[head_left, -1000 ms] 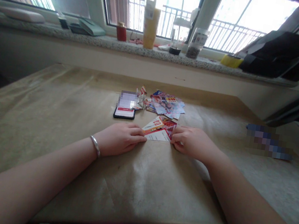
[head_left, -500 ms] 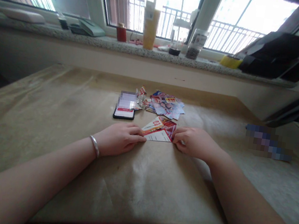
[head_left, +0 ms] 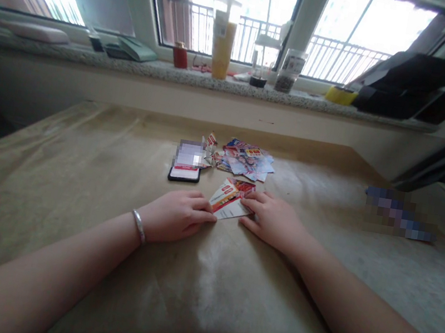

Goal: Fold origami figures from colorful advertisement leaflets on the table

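A folded printed paper [head_left: 230, 200], white with red and orange areas, lies on the table between my hands. My left hand [head_left: 179, 215], with a silver bangle at the wrist, pinches its left corner between thumb and fingers. Over the paper's right side, my right hand [head_left: 271, 219] rests with its fingers stretched out and the thumb apart, covering that edge. Just beyond is a pile of colourful printed papers [head_left: 249, 160]. Crumpled paper pieces [head_left: 211, 150] lie to the pile's left. Beside them sits a phone [head_left: 184, 174] with its screen lit and partly blurred out.
A tan cover lies over the table [head_left: 121, 297]. At the far right is a blurred-out bluish item [head_left: 400, 214]. Along the stone windowsill [head_left: 136, 70] stand a tall cup with yellow contents [head_left: 223, 48], a red container [head_left: 180, 55], a clear jar [head_left: 290, 71] and a black bag [head_left: 404, 85].
My right hand has gone from pinching the paper's right corner to lying spread over its right side. The paper has turned slightly, its right end farther away. My left hand stays at its corner.
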A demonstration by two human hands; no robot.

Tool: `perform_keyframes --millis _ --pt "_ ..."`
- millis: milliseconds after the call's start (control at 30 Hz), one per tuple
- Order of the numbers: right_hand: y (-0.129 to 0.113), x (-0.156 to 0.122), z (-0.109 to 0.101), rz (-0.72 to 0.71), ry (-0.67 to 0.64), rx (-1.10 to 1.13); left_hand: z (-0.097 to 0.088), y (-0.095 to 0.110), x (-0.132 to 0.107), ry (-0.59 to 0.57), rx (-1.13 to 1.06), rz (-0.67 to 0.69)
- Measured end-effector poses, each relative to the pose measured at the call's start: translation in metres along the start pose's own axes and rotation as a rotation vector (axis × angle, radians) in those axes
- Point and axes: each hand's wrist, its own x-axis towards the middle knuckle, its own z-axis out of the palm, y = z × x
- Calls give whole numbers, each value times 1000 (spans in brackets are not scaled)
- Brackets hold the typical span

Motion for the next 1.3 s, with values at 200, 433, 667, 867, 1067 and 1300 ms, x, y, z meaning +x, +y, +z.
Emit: perform_keyframes --millis 200,433,667,867,1067,1300 --pt "2 4 8 -54 34 66 6 -4 -1 85 -92 -3" --pt "7 5 10 -75 53 119 11 -15 -5 55 -80 -113" --pt "6 7 15 -16 74 175 3 -9 -4 -28 -174 -87" --pt "5 9 19 8 89 218 3 -7 -2 -33 -193 -82" --pt "7 11 23 9 103 272 6 -4 -1 -72 -179 -139" --pt "10 18 30 -12 133 345 6 4 2 -86 -158 -141"
